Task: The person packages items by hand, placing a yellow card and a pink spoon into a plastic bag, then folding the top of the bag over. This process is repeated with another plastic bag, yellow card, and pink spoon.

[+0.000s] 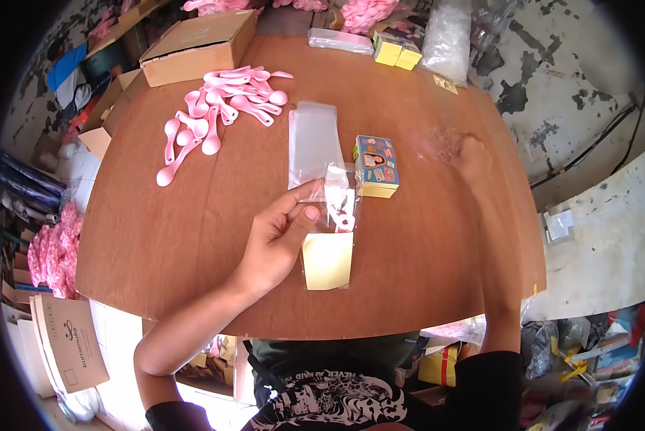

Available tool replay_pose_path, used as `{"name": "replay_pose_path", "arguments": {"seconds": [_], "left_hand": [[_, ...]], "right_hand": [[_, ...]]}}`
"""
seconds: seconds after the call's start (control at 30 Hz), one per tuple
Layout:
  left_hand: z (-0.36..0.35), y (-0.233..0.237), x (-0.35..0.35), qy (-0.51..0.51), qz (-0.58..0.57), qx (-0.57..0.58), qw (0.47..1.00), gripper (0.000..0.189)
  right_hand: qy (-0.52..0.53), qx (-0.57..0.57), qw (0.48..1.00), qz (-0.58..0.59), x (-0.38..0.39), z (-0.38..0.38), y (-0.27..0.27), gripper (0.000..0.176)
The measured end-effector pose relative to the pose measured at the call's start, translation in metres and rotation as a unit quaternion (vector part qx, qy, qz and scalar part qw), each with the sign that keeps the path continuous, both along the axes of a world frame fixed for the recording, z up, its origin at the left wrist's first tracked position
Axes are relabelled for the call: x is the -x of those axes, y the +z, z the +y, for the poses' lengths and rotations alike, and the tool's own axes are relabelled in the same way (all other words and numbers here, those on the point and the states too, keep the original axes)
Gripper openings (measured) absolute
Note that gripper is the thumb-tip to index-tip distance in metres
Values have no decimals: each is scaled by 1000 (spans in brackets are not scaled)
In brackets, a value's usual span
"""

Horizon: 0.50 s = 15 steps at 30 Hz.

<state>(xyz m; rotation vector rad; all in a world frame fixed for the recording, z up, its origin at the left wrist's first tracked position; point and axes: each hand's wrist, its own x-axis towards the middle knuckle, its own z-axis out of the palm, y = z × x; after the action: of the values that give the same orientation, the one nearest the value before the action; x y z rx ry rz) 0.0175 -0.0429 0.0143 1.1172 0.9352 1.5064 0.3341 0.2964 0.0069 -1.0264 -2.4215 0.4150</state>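
Note:
My left hand (pixel 286 226) pinches a clear plastic bag (pixel 345 194) with a pale spoon (pixel 340 208) and a yellowish card (pixel 327 262) in it. My right hand (pixel 471 159) is out over the right part of the table, its fingers curled and blurred. Beside its fingers is a blurred, see-through wisp (pixel 441 146) that I cannot make out. A stack of flat clear bags (pixel 315 140) lies behind my left hand. Just right of the bags stands a stack of printed cards (pixel 377 164). Pink spoons (pixel 211 129) are heaped at the back left.
A closed cardboard box (pixel 197 44) sits on the table's back left corner. Along the back edge are a clear bag pack (pixel 340 41), yellow card stacks (pixel 396 52) and a plastic roll (pixel 447 39). The wooden table (pixel 215 287) has a curved front edge.

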Motion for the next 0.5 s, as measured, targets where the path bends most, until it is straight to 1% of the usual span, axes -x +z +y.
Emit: {"name": "replay_pose_path", "arguments": {"seconds": [0.03, 0.07, 0.1, 0.17, 0.2, 0.23, 0.27, 0.3, 0.33, 0.37, 0.4, 0.47, 0.5], "left_hand": [[0, 1, 1, 2, 0, -3, 1000, 38], [1, 2, 2, 7, 5, 0, 1000, 38], [1, 1, 2, 13, 9, 3, 1000, 37], [2, 0, 3, 16, -1, 21, 1000, 36], [3, 0, 4, 16, -9, 34, 999, 36], [3, -1, 5, 17, -7, 38, 999, 36], [3, -2, 5, 15, -15, 37, 999, 35], [3, -3, 5, 13, -24, 36, 999, 35], [3, -2, 4, 13, -23, 36, 999, 35], [3, -2, 4, 9, -11, 36, 999, 35], [2, -2, 5, 5, 2, 36, 999, 34], [3, -5, 5, 7, 7, 35, 999, 34], [4, -6, 5, 5, 11, 34, 999, 35]], "right_hand": [[-127, -104, 986, 30, 10, -23, 5, 18], [-245, -206, 946, 60, 24, -46, 13, 21], [-236, -208, 948, 59, 41, -66, 27, 21], [-141, -179, 960, 161, 72, -123, 48, 23], [-72, -59, 974, 206, 91, -161, 53, 23], [-3, 62, 967, 247, 105, -191, 52, 22], [74, 154, 959, 226, 108, -203, 50, 21], [92, 283, 930, 214, 114, -217, 48, 21], [104, 358, 901, 223, 121, -229, 47, 24], [139, 395, 878, 230, 125, -233, 39, 26], [147, 409, 872, 226, 128, -236, 34, 24], [139, 445, 847, 256, 134, -241, 31, 23], [140, 446, 846, 258, 134, -240, 29, 23]]}}
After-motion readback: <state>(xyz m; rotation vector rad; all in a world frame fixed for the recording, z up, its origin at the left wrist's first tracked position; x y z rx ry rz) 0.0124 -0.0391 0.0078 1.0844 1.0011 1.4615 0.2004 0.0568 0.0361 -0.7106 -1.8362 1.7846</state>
